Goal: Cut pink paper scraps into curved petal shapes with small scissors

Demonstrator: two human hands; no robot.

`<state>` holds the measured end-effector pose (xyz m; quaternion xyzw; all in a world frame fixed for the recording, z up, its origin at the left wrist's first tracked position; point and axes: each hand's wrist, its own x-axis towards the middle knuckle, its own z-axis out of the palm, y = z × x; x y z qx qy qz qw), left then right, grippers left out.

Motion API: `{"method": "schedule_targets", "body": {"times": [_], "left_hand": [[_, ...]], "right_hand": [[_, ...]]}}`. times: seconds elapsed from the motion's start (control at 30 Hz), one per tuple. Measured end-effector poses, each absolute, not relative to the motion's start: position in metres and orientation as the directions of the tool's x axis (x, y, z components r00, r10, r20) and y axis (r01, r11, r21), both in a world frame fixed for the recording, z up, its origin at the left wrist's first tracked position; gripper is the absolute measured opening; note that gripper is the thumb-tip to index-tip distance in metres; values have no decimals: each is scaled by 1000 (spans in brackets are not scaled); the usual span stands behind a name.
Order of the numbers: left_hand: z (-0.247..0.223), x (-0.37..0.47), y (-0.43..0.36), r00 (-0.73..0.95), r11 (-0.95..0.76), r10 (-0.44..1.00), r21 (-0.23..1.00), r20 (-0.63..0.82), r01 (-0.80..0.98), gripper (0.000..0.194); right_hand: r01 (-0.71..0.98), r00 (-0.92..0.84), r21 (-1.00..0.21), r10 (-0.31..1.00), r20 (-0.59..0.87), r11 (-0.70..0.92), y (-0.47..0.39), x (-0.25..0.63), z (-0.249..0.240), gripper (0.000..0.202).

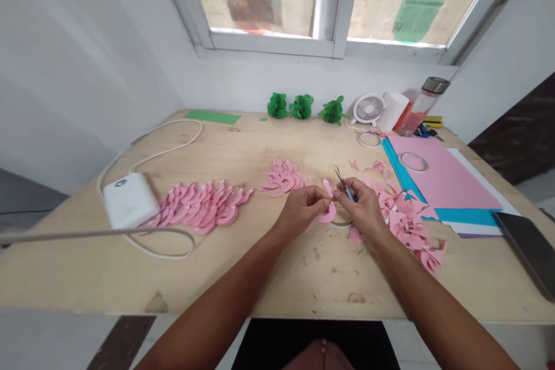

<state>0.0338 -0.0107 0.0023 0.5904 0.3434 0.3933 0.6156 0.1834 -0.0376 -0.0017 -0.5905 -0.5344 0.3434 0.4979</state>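
Note:
Near the middle of the table, my left hand pinches a curved pink paper piece. My right hand is closed around small scissors, whose blades point up and to the left; its fingertips also meet the pink piece. Behind my left hand lies a small pile of pink cutouts. Further left, a larger group of pink cutouts overlaps in rows. Pink scraps are heaped to the right of my right hand. A tape roll is partly hidden beneath my hands.
A white adapter with cables sits at the left. Green paper figures, a small fan and a bottle stand at the back. Stacked coloured sheets and a dark phone lie at the right.

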Motion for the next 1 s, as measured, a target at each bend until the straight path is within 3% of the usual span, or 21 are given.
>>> {"method": "schedule_targets", "body": {"times": [1.0], "left_hand": [[1, 35, -11, 477, 5, 878, 996, 38, -87, 13]], "right_hand": [[301, 162, -950, 978, 134, 80, -36, 184, -3, 12]]}}
